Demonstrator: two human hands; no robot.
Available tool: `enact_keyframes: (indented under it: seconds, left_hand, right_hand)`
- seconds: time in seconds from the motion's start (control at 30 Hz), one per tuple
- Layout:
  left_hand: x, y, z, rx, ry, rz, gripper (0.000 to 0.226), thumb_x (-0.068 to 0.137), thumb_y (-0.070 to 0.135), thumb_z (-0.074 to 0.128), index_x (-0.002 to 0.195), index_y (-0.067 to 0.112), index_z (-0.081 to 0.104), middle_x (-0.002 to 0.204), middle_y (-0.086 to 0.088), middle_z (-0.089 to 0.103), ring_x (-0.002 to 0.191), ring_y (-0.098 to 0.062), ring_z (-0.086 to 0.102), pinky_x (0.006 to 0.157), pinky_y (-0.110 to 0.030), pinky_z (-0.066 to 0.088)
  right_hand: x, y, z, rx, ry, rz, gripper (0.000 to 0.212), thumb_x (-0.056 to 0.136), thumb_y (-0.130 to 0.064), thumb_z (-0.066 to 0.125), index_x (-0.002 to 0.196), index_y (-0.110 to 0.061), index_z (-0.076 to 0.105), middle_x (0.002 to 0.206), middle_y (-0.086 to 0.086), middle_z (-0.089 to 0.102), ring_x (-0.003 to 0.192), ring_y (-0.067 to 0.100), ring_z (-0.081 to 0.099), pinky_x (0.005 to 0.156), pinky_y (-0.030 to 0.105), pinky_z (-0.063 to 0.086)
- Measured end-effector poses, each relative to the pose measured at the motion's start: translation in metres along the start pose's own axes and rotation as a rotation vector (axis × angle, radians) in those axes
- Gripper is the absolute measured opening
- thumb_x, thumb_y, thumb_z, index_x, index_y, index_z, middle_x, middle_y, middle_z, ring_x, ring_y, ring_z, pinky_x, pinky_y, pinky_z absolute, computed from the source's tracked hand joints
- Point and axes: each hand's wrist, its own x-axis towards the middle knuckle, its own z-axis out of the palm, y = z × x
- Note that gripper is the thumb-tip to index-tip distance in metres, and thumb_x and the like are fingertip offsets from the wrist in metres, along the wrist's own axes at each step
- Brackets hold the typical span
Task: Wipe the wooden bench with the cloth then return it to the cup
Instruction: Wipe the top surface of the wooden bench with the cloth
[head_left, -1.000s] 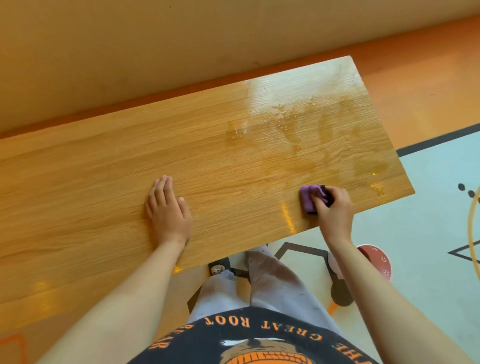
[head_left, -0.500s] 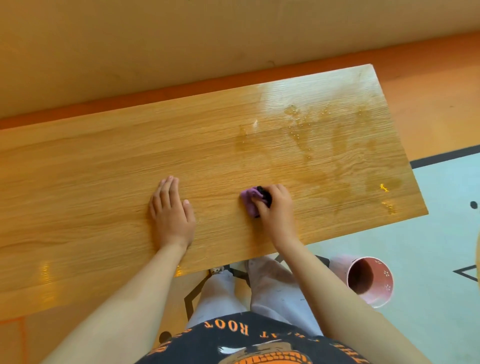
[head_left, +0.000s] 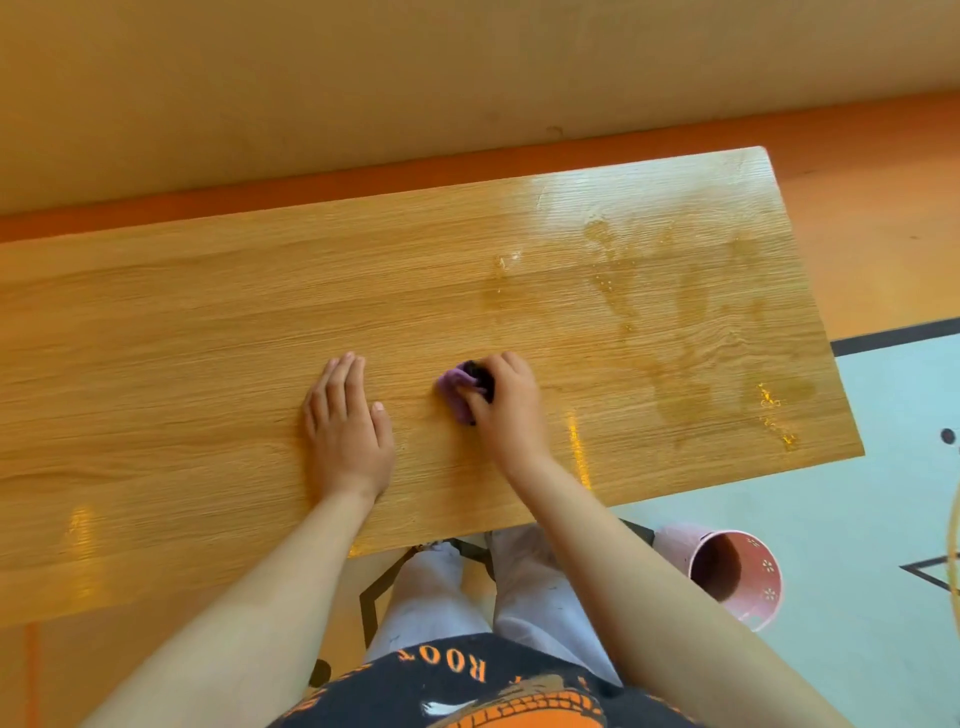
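Reading upside down across the dark shirt (head_left: 363, 701) at 6 o'clock in the view, orange letters spell "ROOT"; the letters around them are cut off or too bent to make out.

There is one wooden bench (head_left: 208, 338), one purple cloth (head_left: 454, 387), one pink cup (head_left: 727, 571) and two bare hands. The right hand (head_left: 511, 410) curls its fingers over the cloth and presses it onto the bench top near the middle of the board. The cloth is bunched under the fingertips and pokes out at the hand's 10 o'clock side.

The left hand (head_left: 348, 431) lies flat on the wood with straight fingers, holding nothing. It sits at 9 o'clock from the cloth, near it but not touching.

Wet streaks (head_left: 675, 322) and droplets shine on the board at 2 o'clock from the right hand.

The cup is on the pale floor (head_left: 857, 519) at 4 o'clock from that hand, off the bench's near edge. Its mouth is turned toward the camera, and small white flower marks dot its rim.
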Motion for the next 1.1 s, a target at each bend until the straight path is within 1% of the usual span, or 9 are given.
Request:
enact_keyframes:
  seconds: [0.07,0.17,0.33,0.4,0.53,0.63,0.8,0.93,1.1]
  left_hand:
    - [0.001,0.001,0.000,0.000,-0.004,-0.002,0.055,0.090,0.021,0.039,0.144,0.008,0.037,0.150,-0.008,0.038,0.141,-0.025,0.027,0.116,-0.040,0.016]
    - [0.001,0.001,0.000,0.000,0.000,-0.005,0.055,0.090,0.021,0.040,0.143,0.009,0.038,0.150,-0.008,0.039,0.140,-0.025,0.029,0.115,-0.043,0.019]
    - [0.001,0.002,-0.002,0.005,-0.016,-0.017,0.055,0.090,0.024,0.036,0.143,0.010,0.039,0.150,-0.007,0.039,0.140,-0.024,0.029,0.114,-0.042,0.019]
    - [0.001,0.001,-0.002,0.007,-0.017,-0.019,0.055,0.089,0.023,0.037,0.143,0.010,0.039,0.149,-0.007,0.040,0.140,-0.024,0.030,0.114,-0.041,0.019]
    - [0.001,0.002,-0.001,0.024,-0.027,-0.027,0.056,0.089,0.023,0.038,0.143,0.010,0.038,0.149,-0.006,0.039,0.140,-0.023,0.029,0.114,-0.041,0.019]
    - [0.002,0.002,-0.001,0.041,-0.030,-0.032,0.056,0.088,0.022,0.039,0.144,0.012,0.037,0.149,-0.006,0.039,0.140,-0.023,0.028,0.115,-0.041,0.019]
    - [0.002,0.003,-0.003,0.038,-0.029,-0.034,0.056,0.090,0.025,0.035,0.143,0.010,0.039,0.149,-0.008,0.040,0.140,-0.024,0.029,0.115,-0.041,0.020]
    - [0.002,0.003,-0.004,0.038,-0.039,-0.036,0.057,0.090,0.026,0.033,0.144,0.010,0.037,0.149,-0.007,0.039,0.141,-0.024,0.028,0.116,-0.042,0.019]
    - [0.002,0.004,-0.005,0.042,-0.050,-0.042,0.057,0.090,0.026,0.033,0.145,0.010,0.037,0.150,-0.007,0.038,0.141,-0.023,0.027,0.116,-0.042,0.019]
  right_hand:
    - [0.010,0.001,-0.006,0.017,0.021,-0.013,0.009,0.082,-0.013,0.065,0.090,-0.009,0.065,0.090,0.001,0.054,0.088,0.017,0.050,0.075,0.023,0.036]
    - [0.026,0.037,-0.047,-0.025,0.215,0.080,0.011,0.078,-0.007,0.067,0.090,-0.006,0.066,0.089,0.010,0.060,0.086,0.026,0.055,0.072,0.020,0.031]
    - [0.041,0.078,-0.103,-0.064,0.387,0.299,0.017,0.083,-0.017,0.068,0.096,-0.006,0.066,0.095,0.014,0.061,0.092,0.029,0.057,0.076,0.021,0.034]
    - [0.039,0.062,-0.082,-0.061,0.351,0.248,0.015,0.082,-0.017,0.068,0.092,-0.007,0.065,0.093,0.011,0.059,0.091,0.028,0.057,0.076,0.023,0.035]
    - [0.041,0.010,-0.010,0.024,0.033,0.012,0.010,0.080,-0.015,0.068,0.088,-0.009,0.064,0.089,0.002,0.054,0.087,0.018,0.052,0.074,0.023,0.037]
    - [0.053,-0.005,0.005,0.014,-0.074,-0.103,0.012,0.081,-0.020,0.068,0.086,-0.010,0.064,0.086,-0.003,0.050,0.086,0.016,0.048,0.073,0.024,0.035]
    - [0.080,0.040,-0.061,-0.001,0.158,-0.030,0.009,0.081,-0.010,0.066,0.090,-0.008,0.066,0.086,0.004,0.055,0.086,0.022,0.053,0.072,0.017,0.029]
    - [0.097,0.066,-0.101,-0.054,0.301,0.124,0.012,0.085,-0.017,0.066,0.091,-0.008,0.064,0.092,0.011,0.060,0.090,0.026,0.054,0.073,0.017,0.029]
    - [0.087,0.026,-0.041,0.002,0.147,0.003,0.008,0.081,-0.012,0.066,0.088,-0.009,0.064,0.089,0.005,0.056,0.088,0.024,0.053,0.076,0.024,0.035]
